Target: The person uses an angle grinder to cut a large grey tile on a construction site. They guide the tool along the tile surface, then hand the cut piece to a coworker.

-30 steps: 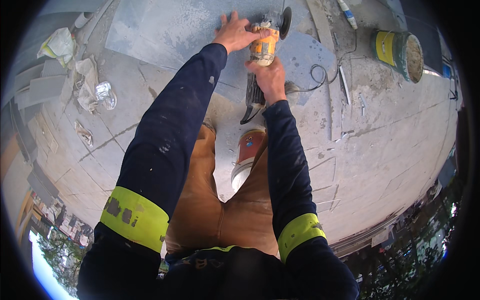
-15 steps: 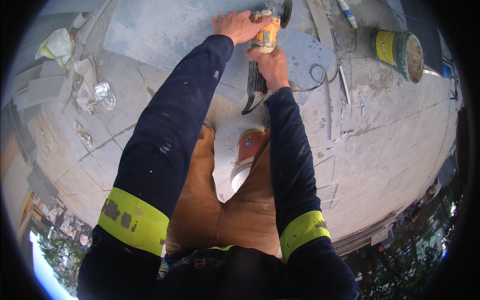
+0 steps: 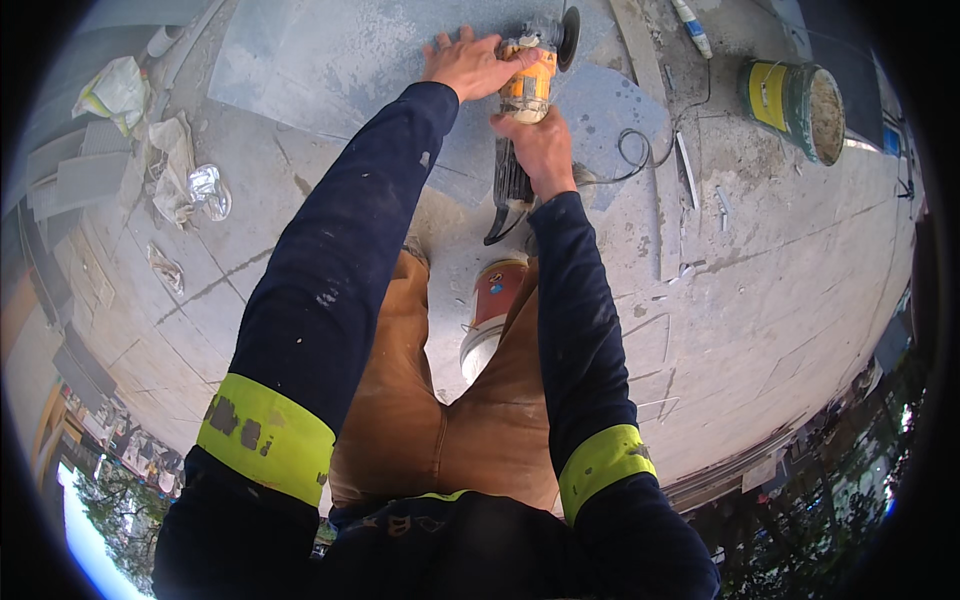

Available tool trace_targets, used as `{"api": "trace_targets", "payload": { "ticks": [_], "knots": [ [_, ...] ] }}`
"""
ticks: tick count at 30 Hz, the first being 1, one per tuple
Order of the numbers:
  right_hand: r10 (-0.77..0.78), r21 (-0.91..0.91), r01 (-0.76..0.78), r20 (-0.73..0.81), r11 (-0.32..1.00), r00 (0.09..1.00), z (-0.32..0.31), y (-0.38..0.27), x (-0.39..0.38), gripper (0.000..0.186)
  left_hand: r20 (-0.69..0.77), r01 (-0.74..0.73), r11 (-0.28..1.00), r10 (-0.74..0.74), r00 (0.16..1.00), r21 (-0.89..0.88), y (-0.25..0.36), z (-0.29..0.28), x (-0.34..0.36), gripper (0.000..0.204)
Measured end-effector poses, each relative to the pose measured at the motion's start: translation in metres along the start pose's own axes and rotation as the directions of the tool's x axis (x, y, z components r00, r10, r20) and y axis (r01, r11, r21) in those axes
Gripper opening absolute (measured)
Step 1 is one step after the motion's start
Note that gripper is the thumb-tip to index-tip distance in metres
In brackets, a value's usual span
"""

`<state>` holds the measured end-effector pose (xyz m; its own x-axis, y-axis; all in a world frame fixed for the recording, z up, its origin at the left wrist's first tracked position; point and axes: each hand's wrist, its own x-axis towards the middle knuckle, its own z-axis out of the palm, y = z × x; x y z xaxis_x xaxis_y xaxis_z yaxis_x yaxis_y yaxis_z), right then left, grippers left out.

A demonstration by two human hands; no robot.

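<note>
- Angle grinder (image 3: 528,90), yellow-bodied, sits on the grey stone slab (image 3: 330,60), gripped between both hands.
- Left hand (image 3: 468,66) clamps its head; right hand (image 3: 538,148) wraps its rear body.
- Bucket (image 3: 795,95) stands well right of the hands.

Even, soft daylight fills the scene, with only faint shadows on the pale concrete floor (image 3: 760,300). Focus is sharp at centre. Fisheye distortion bends straight lines toward the black, vignetted rim; sky glares lower left.
</note>
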<state>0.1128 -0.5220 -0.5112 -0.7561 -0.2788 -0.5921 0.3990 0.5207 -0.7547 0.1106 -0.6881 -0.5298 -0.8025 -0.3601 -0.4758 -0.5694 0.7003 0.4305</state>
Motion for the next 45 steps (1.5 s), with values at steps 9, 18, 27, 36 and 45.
{"api": "trace_targets", "payload": {
  "ticks": [9,18,27,36,45],
  "knots": [
    [-0.008,0.006,0.009,-0.007,1.000,1.000,0.000,0.004,-0.016,0.051,-0.001,-0.021,0.999,0.021,1.000,-0.033,-0.003,0.008,-0.014,0.098],
    [0.029,-0.001,-0.029,-0.026,1.000,0.999,0.000,0.008,-0.028,0.052,0.021,-0.029,0.999,0.029,0.999,0.018,-0.003,0.010,-0.025,0.102],
    [0.022,0.005,-0.022,-0.025,1.000,0.999,0.002,0.012,-0.039,0.053,0.045,-0.038,0.999,0.040,0.998,-0.036,-0.010,0.015,-0.031,0.098],
    [0.025,-0.048,-0.027,-0.044,0.998,0.999,0.001,0.012,-0.050,0.053,0.068,-0.046,0.999,0.047,0.997,-0.014,-0.011,0.019,-0.039,0.099],
    [0.025,-0.026,-0.027,-0.052,0.999,0.998,0.005,0.026,-0.053,0.053,0.063,-0.062,0.998,0.062,0.996,-0.002,-0.011,0.020,-0.046,0.097]
  ]
}}
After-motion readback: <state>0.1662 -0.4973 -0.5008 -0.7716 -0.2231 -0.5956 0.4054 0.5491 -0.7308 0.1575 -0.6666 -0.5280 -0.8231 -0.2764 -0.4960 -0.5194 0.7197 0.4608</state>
